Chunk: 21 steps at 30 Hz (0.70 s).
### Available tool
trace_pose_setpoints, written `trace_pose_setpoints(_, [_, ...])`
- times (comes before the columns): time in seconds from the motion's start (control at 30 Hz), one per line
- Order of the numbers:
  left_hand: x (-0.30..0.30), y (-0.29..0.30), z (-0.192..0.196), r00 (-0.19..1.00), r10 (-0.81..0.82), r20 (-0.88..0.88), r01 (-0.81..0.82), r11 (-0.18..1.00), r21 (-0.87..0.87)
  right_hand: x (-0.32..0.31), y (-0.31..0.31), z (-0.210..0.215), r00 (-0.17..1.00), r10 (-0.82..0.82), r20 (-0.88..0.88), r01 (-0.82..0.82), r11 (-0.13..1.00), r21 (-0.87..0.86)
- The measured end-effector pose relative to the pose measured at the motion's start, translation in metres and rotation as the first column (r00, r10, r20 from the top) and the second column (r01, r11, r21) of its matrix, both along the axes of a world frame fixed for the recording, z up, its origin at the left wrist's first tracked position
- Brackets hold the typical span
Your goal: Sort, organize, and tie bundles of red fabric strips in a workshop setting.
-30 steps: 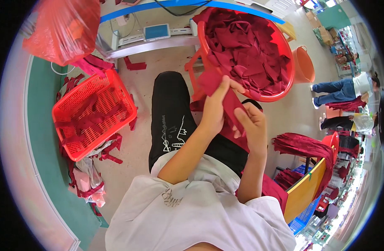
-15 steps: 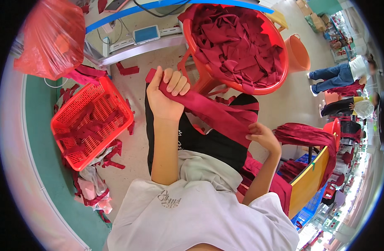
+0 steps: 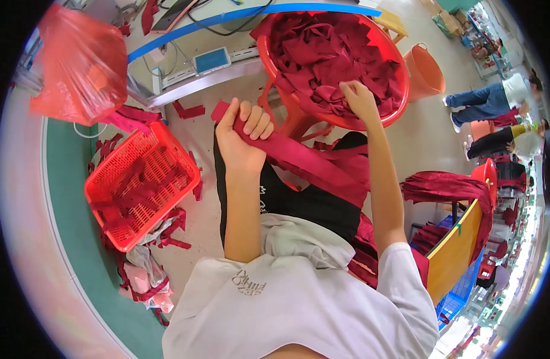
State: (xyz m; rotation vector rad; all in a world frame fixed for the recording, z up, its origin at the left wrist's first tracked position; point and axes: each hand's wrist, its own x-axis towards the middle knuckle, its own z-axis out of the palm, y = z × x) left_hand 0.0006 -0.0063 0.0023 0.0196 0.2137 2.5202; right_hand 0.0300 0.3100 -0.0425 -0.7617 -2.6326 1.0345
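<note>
My left hand [image 3: 246,134] is closed around one end of a long dark-red fabric strip [image 3: 311,164], the folded end poking out above the thumb. From there the strip slopes down to the right across my lap, over black cloth [image 3: 311,206]. My right hand [image 3: 359,100] hangs over the near part of a round red basin [image 3: 405,99] heaped with dark-red fabric pieces [image 3: 323,54]. Its fingers are bent and pinched together at the pile; what lies between them I cannot make out.
A red plastic basket [image 3: 194,173] with fabric scraps stands on the floor at left, below a hanging red plastic bag [image 3: 83,72]. An orange bucket [image 3: 423,69] is beyond the basin. Dark-red cloth drapes over a wooden board [image 3: 454,251] at right. Other people [image 3: 481,102] are farther right.
My right hand has left the strip's lower part and moved up and forward to the basin. My left hand keeps its hold on the strip's end.
</note>
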Motion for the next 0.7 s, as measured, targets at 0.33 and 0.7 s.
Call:
trace_pose_setpoints(0.33, [0.004,0.003,-0.007,0.997,0.071,0.018,-0.069,0.994,-0.084,-0.045,0.013,0.043,0.961,-0.183,-0.208,0.04,0.833,-0.552])
trace_pose_setpoints(0.7, [0.008,0.029,-0.013,0.999,-0.032,0.001,0.032,0.994,-0.101,-0.029,-0.025,0.306,0.6,0.198,-0.775,-0.527,0.826,-0.197])
